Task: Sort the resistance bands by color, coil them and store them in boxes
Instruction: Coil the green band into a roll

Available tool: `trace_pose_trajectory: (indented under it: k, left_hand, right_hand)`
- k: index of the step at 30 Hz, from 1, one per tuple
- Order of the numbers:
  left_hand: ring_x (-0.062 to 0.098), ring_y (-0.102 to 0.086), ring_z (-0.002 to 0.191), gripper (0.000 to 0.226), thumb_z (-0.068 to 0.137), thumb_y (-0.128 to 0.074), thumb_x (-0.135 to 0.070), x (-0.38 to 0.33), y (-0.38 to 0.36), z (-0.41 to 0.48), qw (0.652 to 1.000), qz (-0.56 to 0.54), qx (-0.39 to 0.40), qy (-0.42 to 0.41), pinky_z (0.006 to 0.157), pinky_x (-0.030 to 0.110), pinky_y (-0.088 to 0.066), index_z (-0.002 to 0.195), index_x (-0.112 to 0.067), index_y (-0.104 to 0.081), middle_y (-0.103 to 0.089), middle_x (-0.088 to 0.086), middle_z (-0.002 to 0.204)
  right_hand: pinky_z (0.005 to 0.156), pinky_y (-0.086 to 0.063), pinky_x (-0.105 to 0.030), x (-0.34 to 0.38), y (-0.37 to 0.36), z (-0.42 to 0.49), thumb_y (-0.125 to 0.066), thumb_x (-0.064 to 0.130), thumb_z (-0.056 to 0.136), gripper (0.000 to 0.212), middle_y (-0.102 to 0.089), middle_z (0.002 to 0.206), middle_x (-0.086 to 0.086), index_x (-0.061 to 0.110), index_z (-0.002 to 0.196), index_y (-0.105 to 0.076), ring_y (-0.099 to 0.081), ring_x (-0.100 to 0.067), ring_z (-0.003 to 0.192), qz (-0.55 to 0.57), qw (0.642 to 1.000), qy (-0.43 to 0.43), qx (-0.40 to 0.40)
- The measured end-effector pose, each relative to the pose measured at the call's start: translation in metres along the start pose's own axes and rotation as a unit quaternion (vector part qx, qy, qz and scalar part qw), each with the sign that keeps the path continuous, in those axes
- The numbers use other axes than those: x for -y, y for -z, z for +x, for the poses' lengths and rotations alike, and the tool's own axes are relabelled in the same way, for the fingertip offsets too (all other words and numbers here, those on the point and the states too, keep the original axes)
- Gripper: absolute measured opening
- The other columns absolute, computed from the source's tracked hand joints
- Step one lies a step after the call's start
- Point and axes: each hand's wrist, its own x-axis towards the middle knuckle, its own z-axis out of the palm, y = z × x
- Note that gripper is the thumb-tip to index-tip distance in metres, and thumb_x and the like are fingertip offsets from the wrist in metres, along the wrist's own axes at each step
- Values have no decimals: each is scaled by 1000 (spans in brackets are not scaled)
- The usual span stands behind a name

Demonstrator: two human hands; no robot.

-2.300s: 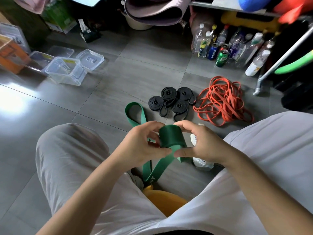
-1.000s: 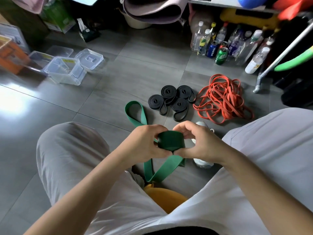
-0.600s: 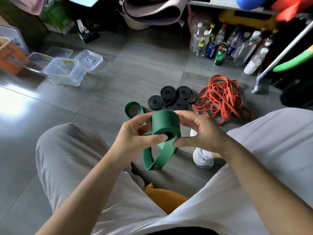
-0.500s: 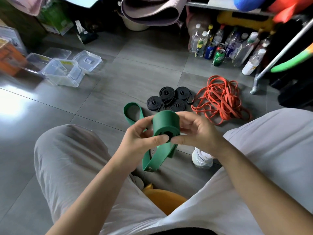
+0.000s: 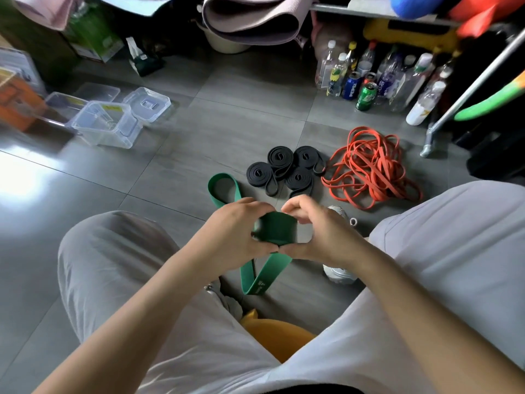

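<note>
One grey tiled floor (image 5: 241, 115) is carrying everything listed.

One orange tangle (image 5: 369, 169) of bands is sprawling toward the floor's right edge, uncoiled.

Several clear boxes (image 5: 105, 126) are sitting toward the far-left edge, well apart from the hands.

Four black coils (image 5: 284, 169) are lying in a cluster just left of the tangle, touching one another.

One green loop (image 5: 223, 189) is lying flat on the floor beside the black coils and running under the left hand. Whether it belongs to the held band cannot be told.

Left hand (image 5: 227, 237) and right hand (image 5: 318, 234) are meeting above the floor between the knees. Each is pinching one end of the green roll (image 5: 275, 230), thumb below and fingers curled over.

Roll axis: appearing to run left to right, from hand to hand.

One unwound tail (image 5: 255, 277) is hanging from the roll's underside. Its long axis is dropping toward the person and slightly left, ending in a fold near the floor.

Judgement: the next turns are likely calling for the roll to be rolled down toward that tail. For boxing afterwards, the left hand is sitting nearer the boxes.
</note>
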Motion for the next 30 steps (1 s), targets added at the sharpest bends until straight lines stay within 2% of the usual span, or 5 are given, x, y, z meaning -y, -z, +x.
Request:
trace_pose_trajectory:
  k: [3, 9, 18, 25, 30]
  left_hand:
    - [12, -63, 88, 50, 64, -81, -32, -1, 3, -3, 992, -116, -47, 16, 82, 35, -51, 111, -27, -65, -63, -7, 99]
    - [8, -65, 101, 52, 47, -82, -31, 4, 14, -3, 916, -393, -84, 9, 85, 34, -56, 95, -45, -68, -71, -8, 101]
    - [24, -63, 97, 63, 58, -88, -24, 15, -12, -2, 736, -676, -44, -11, 81, 34, -54, 114, -12, -64, -67, 11, 107]
    - [8, -50, 116, 81, 59, -83, -38, 16, 7, 3, 988, -154, -23, 14, 91, 30, -47, 130, -30, -44, -50, -7, 127]
    - [22, -55, 106, 60, 75, -73, -34, -1, 9, 13, 993, 109, 12, -39, 83, 31, -43, 128, -21, -51, -59, -1, 118]
  right_hand:
    - [85, -36, -1, -8, 8, -1, -84, 25, 66, 63, -62, 111, 16, 25, 120, -53, -49, 20, 100, -2, 1000, -5, 17]
    - [105, -41, -42, -12, 17, 3, -84, 25, 62, 60, -69, 110, 3, 33, 115, -58, -60, -10, 112, 126, 992, 27, 9]
    - [92, -49, -25, 2, 13, 7, -77, 4, 65, 50, -72, 103, 5, 22, 108, -61, -66, -15, 101, 268, 960, 63, -44]
    - [86, -51, -34, 1, 11, 10, -82, 16, 66, 45, -72, 97, 4, 20, 108, -67, -66, -10, 94, 24, 998, 53, -24]
    - [82, -48, -37, 7, 7, 14, -80, 28, 65, 46, -69, 97, 1, 18, 107, -65, -62, -15, 91, -80, 994, 65, -23]
